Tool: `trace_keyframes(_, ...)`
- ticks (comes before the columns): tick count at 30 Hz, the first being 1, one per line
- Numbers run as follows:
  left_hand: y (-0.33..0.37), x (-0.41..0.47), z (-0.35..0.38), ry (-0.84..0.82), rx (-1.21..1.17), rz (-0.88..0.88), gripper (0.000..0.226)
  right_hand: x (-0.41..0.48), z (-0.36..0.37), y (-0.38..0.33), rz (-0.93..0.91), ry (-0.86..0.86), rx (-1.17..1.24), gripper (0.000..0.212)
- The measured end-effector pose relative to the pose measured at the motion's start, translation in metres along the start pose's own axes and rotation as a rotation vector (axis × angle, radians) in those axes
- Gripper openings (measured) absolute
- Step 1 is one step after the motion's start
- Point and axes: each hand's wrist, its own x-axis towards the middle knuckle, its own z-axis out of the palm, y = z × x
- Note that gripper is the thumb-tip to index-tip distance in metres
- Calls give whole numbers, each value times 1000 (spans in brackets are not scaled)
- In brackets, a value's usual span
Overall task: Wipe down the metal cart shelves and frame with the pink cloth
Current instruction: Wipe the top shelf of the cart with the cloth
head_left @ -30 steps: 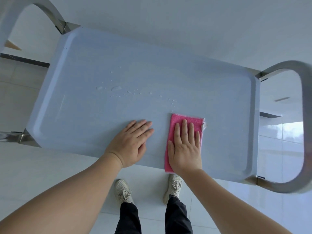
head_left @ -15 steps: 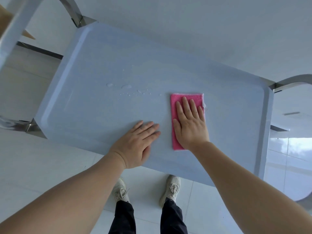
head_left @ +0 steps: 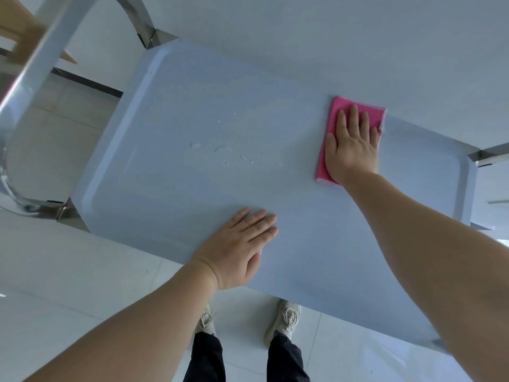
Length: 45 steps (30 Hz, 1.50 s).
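**Cloth pushed to the far side; wet patch not yet wiped**

We record one change in the last second. The pink cloth (head_left: 322, 164) was nearer to us than the water droplets (head_left: 223, 153) and to their right. It has since been pushed straight away from us across the top shelf (head_left: 170, 128). It now lies to the right of the droplets, well apart from them, and its leading end reaches farther from us than they do.

The right hand (head_left: 351, 150) lies flat on the cloth with its fingers straight and close together. It presses the cloth rather than grasping it. The left hand (head_left: 239, 249) rests flat on the shelf on our side of the droplets, fingers extended and holding nothing. It has kept its station.

The droplets appear undisturbed, because the stroke passed to their right.

In our judgement, one lane of the shelf to the right of the droplets has been wiped. The wet patch itself, the shelf surface to its left and the frame handle (head_left: 35, 64) farther left remain outstanding. No lower shelf is in view, so we cannot assess any.
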Motion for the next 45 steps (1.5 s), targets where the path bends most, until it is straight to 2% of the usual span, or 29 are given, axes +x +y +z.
trace_keyframes(4,0,-1,1,-9,13,-1,49,7,0,-18,57,1,22,60)
trace_keyframes(9,0,-2,0,-14,32,-3,49,2,2,-54,-115,-9,11,60)
trace_keyframes(19,-1,-2,-5,-7,38,-34,48,-49,12,-68,-286,-60,-7,58)
trace_keyframes(24,-10,-13,-12,30,39,-41,47,-55,12,-69,-280,-52,-11,58)
trace_keyframes(32,-90,-75,-44,36,193,-186,46,-58,14,-72,-265,-51,-16,57)
trace_keyframes(45,-105,-79,-41,68,156,-132,47,-83,19,-92,-166,-59,-18,66)
